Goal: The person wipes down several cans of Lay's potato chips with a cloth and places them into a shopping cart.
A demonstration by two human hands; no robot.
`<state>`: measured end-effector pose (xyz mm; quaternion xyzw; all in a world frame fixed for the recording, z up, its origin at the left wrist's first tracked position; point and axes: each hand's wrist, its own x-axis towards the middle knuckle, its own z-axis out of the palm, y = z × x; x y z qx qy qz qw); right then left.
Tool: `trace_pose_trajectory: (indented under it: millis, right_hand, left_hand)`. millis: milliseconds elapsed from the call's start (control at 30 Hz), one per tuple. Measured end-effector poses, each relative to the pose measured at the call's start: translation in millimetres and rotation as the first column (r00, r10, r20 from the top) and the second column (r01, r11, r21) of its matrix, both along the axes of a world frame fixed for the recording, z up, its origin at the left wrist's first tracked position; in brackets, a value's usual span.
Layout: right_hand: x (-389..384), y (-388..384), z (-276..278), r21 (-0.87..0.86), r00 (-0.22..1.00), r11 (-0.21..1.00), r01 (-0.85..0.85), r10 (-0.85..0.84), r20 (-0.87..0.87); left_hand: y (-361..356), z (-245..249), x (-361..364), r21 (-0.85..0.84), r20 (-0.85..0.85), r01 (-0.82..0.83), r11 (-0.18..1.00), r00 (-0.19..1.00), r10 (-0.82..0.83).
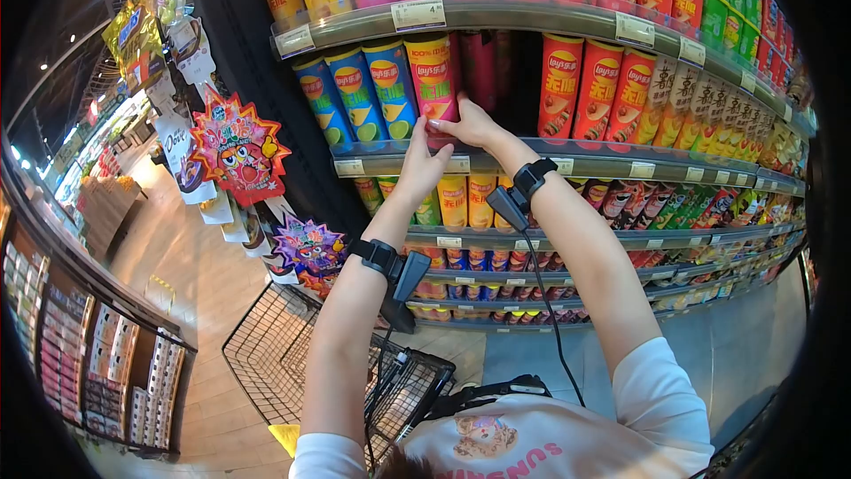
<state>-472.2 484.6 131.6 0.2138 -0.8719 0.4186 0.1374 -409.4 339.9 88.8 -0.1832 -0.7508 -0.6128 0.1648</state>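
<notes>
A pink Lay's chip canister (433, 80) stands upright at the front of the second shelf, right of several blue canisters (388, 89). My right hand (476, 124) is at its lower right, thumb across the front of the base and fingers along the side, closed on it. My left hand (422, 165) reaches up to the canister's lower left edge, fingers stretched out and touching near the base. Its thumb is apart from the canister. Darker pink canisters (479, 71) stand deeper in the shelf, behind a gap.
Red canisters (560, 87) stand right of the gap. A clear lip and price-tag rail (612, 163) run along the shelf front. Canisters fill the shelf above. A black wire shopping cart (275, 350) is below left, and star-shaped signs (238, 147) hang at the shelf end.
</notes>
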Motion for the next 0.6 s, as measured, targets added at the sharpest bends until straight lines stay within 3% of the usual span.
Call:
trace_pose_trajectory:
  millis: [133, 200, 267, 367, 433, 500, 600]
  right_hand:
    - [3.3, -2.8, -0.7, 0.027, 1.0, 0.999, 0.026, -0.025, -0.004]
    - [16.2, -8.4, 4.4, 0.093, 0.981, 0.977, 0.19, -0.193, 0.028]
    - [22.5, -10.4, 9.7, 0.109, 0.978, 0.975, 0.196, -0.202, 0.047]
    - [31.5, -12.1, 10.9, 0.119, 0.975, 0.972, 0.205, -0.213, 0.064]
    - [30.7, -13.7, 9.5, 0.139, 0.966, 0.957, 0.255, -0.259, 0.012]
    - [13.1, -5.3, -2.3, 0.178, 0.98, 0.966, 0.189, -0.175, -0.094]
    - [15.9, 11.0, 0.2, 0.165, 0.998, 0.985, 0.048, -0.039, -0.059]
  left_hand:
    - [2.4, 9.8, 13.0, 0.032, 0.034, 0.032, 0.999, 0.999, -0.033]
    - [1.2, 10.2, 19.3, 0.037, 0.06, 0.03, 0.999, 0.998, -0.033]
    - [-1.2, 8.0, 27.2, 0.014, 0.008, 0.104, 0.994, 0.995, -0.104]
    - [-7.1, 10.5, 46.8, -0.094, 0.055, 0.02, 0.995, 0.998, -0.015]
    - [-15.6, 4.1, 56.4, -0.07, 0.052, 0.001, 0.998, 0.999, 0.003]
    - [-30.0, 0.1, 76.7, -0.171, 0.045, -0.057, 0.984, 0.997, 0.066]
    - [-65.7, -17.1, 102.7, -0.298, -0.044, -0.171, 0.939, 0.985, 0.165]
